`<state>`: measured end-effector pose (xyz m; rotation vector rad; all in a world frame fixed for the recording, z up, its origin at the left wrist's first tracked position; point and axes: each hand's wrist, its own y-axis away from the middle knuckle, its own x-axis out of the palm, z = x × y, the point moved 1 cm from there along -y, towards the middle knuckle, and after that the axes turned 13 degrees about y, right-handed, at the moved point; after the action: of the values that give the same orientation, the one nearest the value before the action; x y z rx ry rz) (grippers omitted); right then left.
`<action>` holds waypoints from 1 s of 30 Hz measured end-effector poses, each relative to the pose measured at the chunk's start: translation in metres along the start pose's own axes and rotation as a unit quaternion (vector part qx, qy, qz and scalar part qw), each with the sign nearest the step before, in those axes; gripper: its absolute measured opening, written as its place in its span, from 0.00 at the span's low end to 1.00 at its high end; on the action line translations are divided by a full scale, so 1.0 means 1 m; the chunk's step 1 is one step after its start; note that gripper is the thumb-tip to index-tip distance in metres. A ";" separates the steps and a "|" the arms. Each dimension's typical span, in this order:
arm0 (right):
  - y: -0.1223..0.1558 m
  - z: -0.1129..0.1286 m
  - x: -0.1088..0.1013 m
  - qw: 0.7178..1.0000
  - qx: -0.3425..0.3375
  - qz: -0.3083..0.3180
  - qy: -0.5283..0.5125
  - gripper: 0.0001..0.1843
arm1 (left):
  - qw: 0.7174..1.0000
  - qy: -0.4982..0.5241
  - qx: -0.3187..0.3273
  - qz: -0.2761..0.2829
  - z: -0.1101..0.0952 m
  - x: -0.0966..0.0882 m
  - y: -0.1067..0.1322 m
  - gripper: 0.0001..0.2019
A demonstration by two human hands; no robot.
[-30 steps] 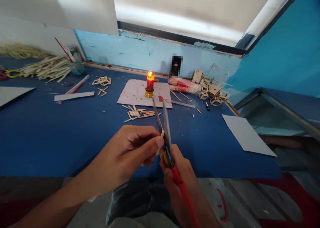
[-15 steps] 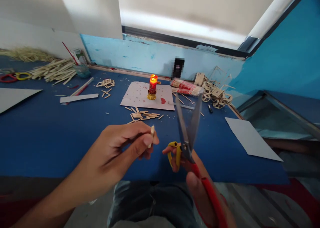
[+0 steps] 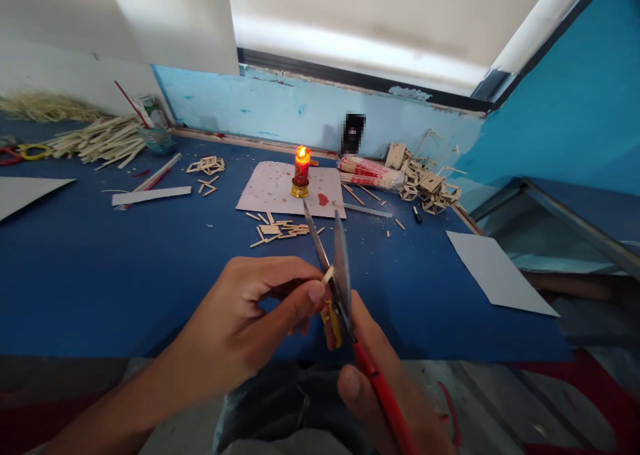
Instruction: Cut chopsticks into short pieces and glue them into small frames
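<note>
Between thumb and fingers, my left hand point(image 3: 260, 308) pinches a short wooden stick point(image 3: 328, 275). Its free end lies between the parted blades of the scissors point(image 3: 342, 258). My right hand point(image 3: 380, 375) grips these scissors by their red and yellow handles, blades pointing away from me. Just beyond the hands, a loose pile of short cut sticks point(image 3: 273, 230) lies on the blue table point(image 3: 165, 255). Behind the pile, a lit red candle point(image 3: 301, 168) in a gold holder stands on a stained white sheet point(image 3: 260, 188).
At the back right are packaged sticks point(image 3: 373, 172) and small wooden frames point(image 3: 427, 185). Long sticks point(image 3: 103, 142), a glass jar point(image 3: 159, 140) and another pair of scissors point(image 3: 34, 152) lie at the back left. A white card point(image 3: 500, 268) sits on the right.
My right hand has brought the scissors left, so their blades now straddle the stick's end. My left hand has shifted slightly right, and the stick is tilted more.
</note>
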<state>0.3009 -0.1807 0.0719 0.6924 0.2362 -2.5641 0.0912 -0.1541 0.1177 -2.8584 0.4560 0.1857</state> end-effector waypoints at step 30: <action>-0.018 -0.040 0.005 0.979 0.090 -0.155 -0.099 0.23 | 0.981 -0.150 0.021 -0.120 0.018 -0.033 -0.005 0.10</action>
<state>0.3053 -0.1563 0.0358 0.4892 0.0480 -2.9574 0.0601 -0.1351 0.1073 -2.7470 0.0548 0.5430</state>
